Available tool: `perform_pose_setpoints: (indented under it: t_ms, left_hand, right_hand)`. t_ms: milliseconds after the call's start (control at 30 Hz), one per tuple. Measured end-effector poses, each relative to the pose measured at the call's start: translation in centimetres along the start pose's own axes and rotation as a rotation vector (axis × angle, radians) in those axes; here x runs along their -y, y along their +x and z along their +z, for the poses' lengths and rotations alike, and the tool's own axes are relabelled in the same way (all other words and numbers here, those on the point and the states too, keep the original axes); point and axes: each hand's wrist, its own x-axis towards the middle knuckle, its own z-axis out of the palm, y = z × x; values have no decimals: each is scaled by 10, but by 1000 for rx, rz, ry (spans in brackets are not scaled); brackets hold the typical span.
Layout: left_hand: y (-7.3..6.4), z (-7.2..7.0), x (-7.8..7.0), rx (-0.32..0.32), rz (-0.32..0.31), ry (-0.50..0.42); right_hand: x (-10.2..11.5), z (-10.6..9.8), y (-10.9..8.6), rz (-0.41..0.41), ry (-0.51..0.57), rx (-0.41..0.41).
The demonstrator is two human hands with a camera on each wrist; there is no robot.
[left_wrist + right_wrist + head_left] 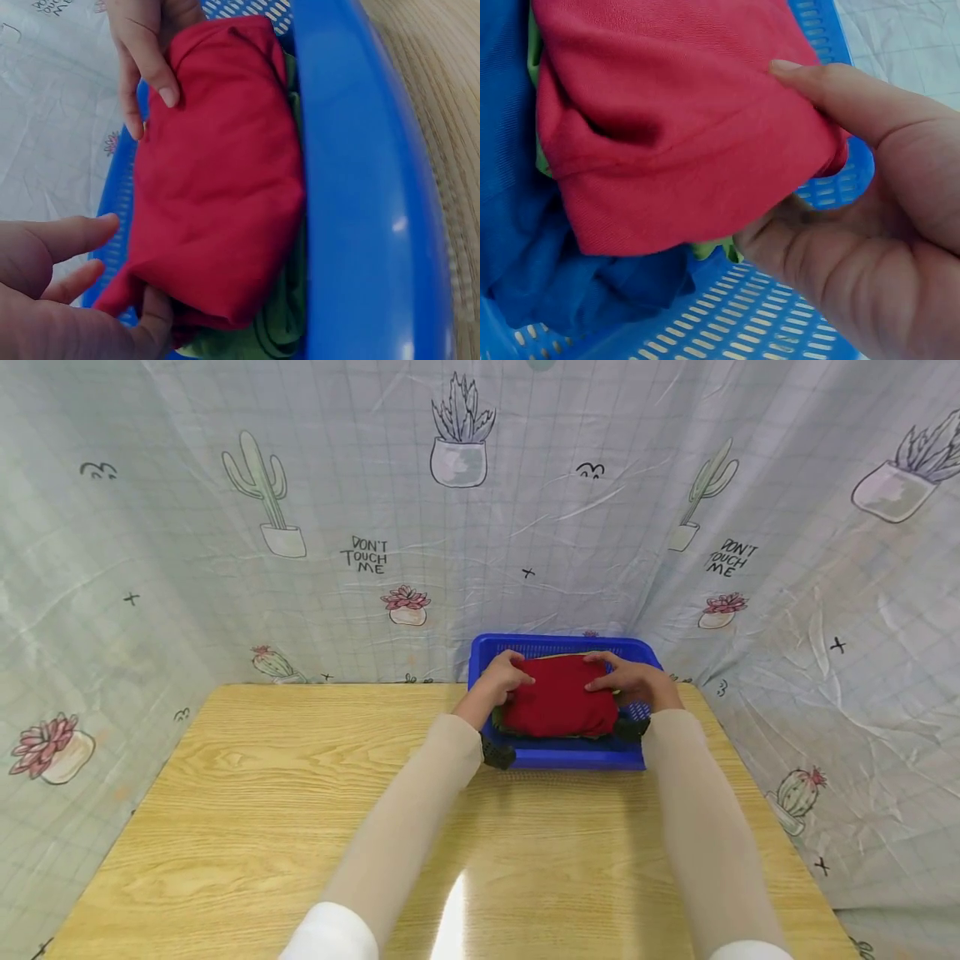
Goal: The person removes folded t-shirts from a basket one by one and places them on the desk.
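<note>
Left hand (502, 679): I grasp the left end of the red cloth (558, 695), one digit tucked into its fold.
Right hand (633, 682): I pinch the right end, one digit above, another below.
Red cloth: it lies inside the blue basket (577, 759), over a green cloth (279, 324) and beside a blue cloth (592, 294).
Basket: it stands on the wooden table (300, 777).

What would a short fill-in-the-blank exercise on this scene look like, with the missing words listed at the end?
1. The top cloth is colored ____.
2. In the left wrist view, the lower cloth showing beneath it is ____.
3. Both lie inside a perforated basket whose plastic is ____.
4. The lettering printed on the curtain reads "Don't ____ me".

Missing words: red; green; blue; touch.
</note>
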Motion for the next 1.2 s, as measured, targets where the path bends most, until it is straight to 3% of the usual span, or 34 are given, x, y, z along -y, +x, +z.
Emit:
perform_pose_setpoints:
  t_ms: [200, 300, 467, 667, 967, 1200]
  left_hand:
    - [4, 2, 2, 26, 18, 36]
    - [5, 2, 3, 38, 26, 51]
    - [10, 3, 6, 38, -29, 79]
    - [6, 0, 15, 80, -54, -16]
    - [5, 5, 13, -38, -65, -17]
    - [-2, -4, 2, -20, 13, -102]
  right_hand:
    - [-4, -3, 3, 0, -50, 15]
    - [-5, -5, 7, -40, 15, 48]
    - [-5, -6, 8, -76, 125, 95]
    - [-5, -2, 7, -84, 94, 117]
    - [-12, -10, 2, -154, -2, 1]
    - [-11, -17, -11, -257, 38, -20]
